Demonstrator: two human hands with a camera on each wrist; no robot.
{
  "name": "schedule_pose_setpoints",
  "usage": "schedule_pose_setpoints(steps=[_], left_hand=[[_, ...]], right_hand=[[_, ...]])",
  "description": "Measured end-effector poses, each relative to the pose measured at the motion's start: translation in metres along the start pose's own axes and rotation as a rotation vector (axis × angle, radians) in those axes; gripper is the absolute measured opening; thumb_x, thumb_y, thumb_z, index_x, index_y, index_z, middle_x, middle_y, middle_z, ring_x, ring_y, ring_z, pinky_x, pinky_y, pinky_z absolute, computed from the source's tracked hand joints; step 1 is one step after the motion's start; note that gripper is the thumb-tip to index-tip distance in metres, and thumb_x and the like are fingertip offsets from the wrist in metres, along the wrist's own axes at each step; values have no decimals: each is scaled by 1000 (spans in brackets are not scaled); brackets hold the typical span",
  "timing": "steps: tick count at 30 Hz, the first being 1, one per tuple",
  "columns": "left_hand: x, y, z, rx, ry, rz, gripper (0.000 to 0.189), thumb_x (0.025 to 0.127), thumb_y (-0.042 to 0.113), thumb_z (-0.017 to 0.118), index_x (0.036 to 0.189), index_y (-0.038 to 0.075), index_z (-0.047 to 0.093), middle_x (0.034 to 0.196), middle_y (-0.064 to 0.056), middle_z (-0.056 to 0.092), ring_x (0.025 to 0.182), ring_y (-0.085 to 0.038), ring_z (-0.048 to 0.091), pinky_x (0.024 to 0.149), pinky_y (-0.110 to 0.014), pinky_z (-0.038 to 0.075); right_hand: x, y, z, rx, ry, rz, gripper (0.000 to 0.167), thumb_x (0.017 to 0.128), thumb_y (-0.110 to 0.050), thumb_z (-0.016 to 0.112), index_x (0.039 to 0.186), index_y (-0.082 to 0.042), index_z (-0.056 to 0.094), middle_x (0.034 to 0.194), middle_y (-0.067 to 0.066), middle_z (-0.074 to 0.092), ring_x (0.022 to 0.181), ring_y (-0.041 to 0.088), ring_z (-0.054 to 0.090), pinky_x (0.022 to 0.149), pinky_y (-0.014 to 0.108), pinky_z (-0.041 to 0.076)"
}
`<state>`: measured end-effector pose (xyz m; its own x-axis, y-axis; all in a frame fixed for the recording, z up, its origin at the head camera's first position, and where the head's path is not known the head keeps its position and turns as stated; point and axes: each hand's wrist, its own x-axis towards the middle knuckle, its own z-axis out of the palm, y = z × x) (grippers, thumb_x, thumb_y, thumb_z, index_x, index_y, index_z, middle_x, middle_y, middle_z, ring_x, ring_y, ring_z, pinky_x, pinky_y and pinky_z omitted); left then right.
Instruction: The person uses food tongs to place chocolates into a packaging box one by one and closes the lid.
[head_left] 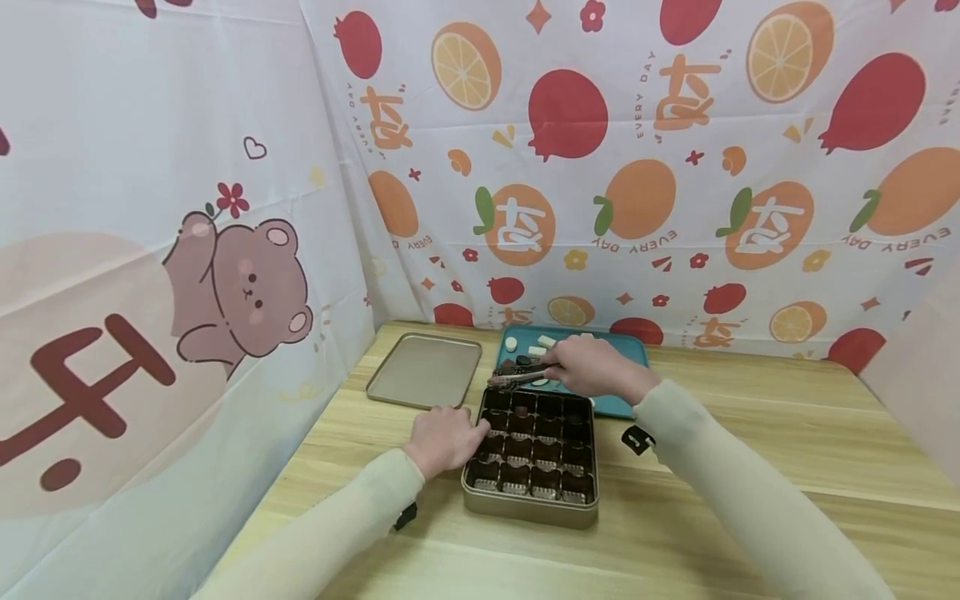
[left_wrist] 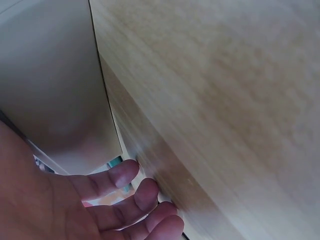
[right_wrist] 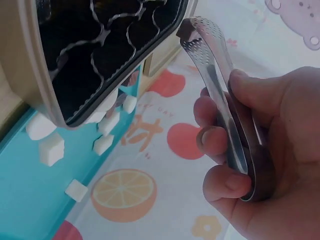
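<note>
A printed cloth [head_left: 697, 125] is seen across the upper half of the head view, above the wooden table [head_left: 675, 542]. A blue tray [head_left: 630, 346] is noted right of centre, its near edge overlapped by the tin [head_left: 525, 510], which is placed just below centre. At the tray's left, well apart from the tin's base, the lid [head_left: 426, 369] is laid flat. The tin is filled by a dark insert [head_left: 545, 458] of compartments; a brown piece [head_left: 521, 412] is seen in its upper part. The right hand [head_left: 600, 367] is closed around metal tongs [right_wrist: 220, 100], whose tips are held near the tin's upper-left corner; something brown is seen at the tips. The left hand [head_left: 444, 439] is rested at the tin's left side, thumb at the rim, fingers loosely bent. White pieces [right_wrist: 51, 150] are scattered on the tray.
</note>
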<state>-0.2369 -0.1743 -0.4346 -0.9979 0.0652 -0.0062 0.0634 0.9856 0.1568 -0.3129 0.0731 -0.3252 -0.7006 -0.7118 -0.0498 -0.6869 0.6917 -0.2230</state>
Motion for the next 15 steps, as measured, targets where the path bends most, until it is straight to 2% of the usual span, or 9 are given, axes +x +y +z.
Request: schedule_pose_setpoints(steps=[2,6,10,12,15], left_hand=[[1,0,-1,-4,0,0,57,103,50,37,101,5,73,108,-19,72,90,-41,69,63,-51,52],[1,-1,-1,-10,3,3,57,102,50,37,100,5,73,107,-19,72,90,-41,69,63,-51,52],[1,-1,-1,-10,-2,5,58,102,50,37,103,5,73,108,-19,72,91,-41,69,63,-51,52],[0,0,-1,-8,-5,3,58,102,50,37,105,5,73,110,-19,72,92,-42,69,64,-52,52],[0,0,-1,-8,-9,0,58,102,50,37,106,5,73,111,-19,72,93,-42,69,64,-51,52]], right_hand=[[-1,-3,0,0,-8,-5,30,105,-25,56,128,-13,70,102,3,74,57,10,48,61,31,42],[-2,-2,1,8,6,18,35,105,-27,55,134,-10,66,102,2,73,55,10,48,60,30,42],[-1,13,5,15,39,72,27,106,-28,51,111,-10,71,78,0,63,54,12,45,58,31,40],[-1,22,8,28,57,101,28,107,-29,49,100,-13,70,66,0,54,52,12,42,56,30,38],[-4,37,13,62,80,138,31,107,-30,47,91,-14,67,59,-1,47,49,13,38,52,30,35]])
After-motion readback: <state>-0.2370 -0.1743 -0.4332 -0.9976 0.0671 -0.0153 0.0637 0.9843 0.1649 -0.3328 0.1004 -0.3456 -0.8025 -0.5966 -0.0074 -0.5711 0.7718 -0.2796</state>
